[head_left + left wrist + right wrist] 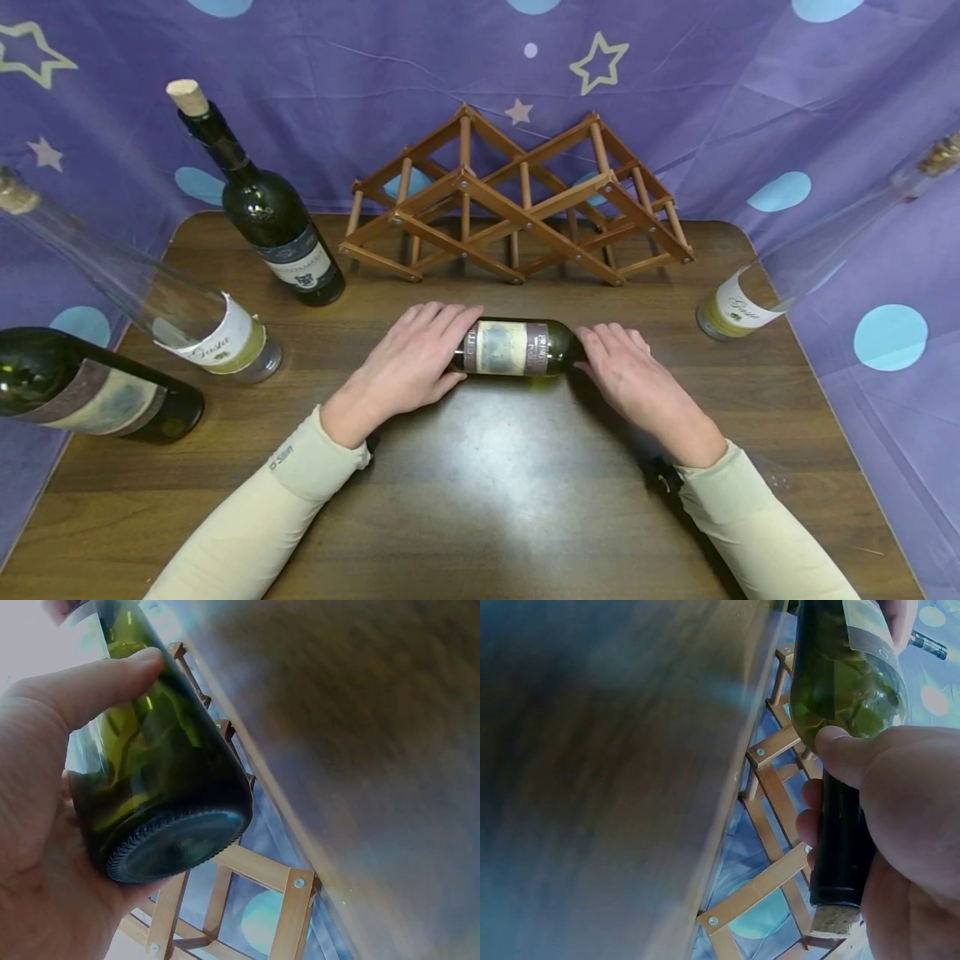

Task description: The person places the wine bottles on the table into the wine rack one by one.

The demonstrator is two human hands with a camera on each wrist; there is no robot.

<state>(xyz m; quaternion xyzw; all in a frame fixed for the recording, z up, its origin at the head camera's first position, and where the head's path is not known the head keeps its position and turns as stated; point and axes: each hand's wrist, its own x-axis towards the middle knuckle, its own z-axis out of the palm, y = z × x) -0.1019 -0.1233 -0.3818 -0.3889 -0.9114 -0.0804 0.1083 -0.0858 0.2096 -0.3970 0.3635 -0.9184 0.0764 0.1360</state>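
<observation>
A dark green wine bottle (pixel 502 347) with a cream and purple label lies on its side between my hands, close over the table. My left hand (pixel 412 354) grips its base end, thumb along the near side; the ridged bottom (pixel 180 844) shows in the left wrist view. Around the neck curl the fingers of my right hand (pixel 630 375). Past that hand a cork (pixel 834 921) plugs the mouth, as the right wrist view shows. Behind the bottle stands a wooden lattice wine rack (pixel 528 223), with no bottle in it.
On the left of the wooden table (pixel 510 517) stand a dark corked bottle (pixel 288 225), a clear bottle (pixel 225 333) and another dark bottle (pixel 97 392). At the right edge is a second clear corked bottle (pixel 742 304). A purple curtain (pixel 337 83) hangs behind.
</observation>
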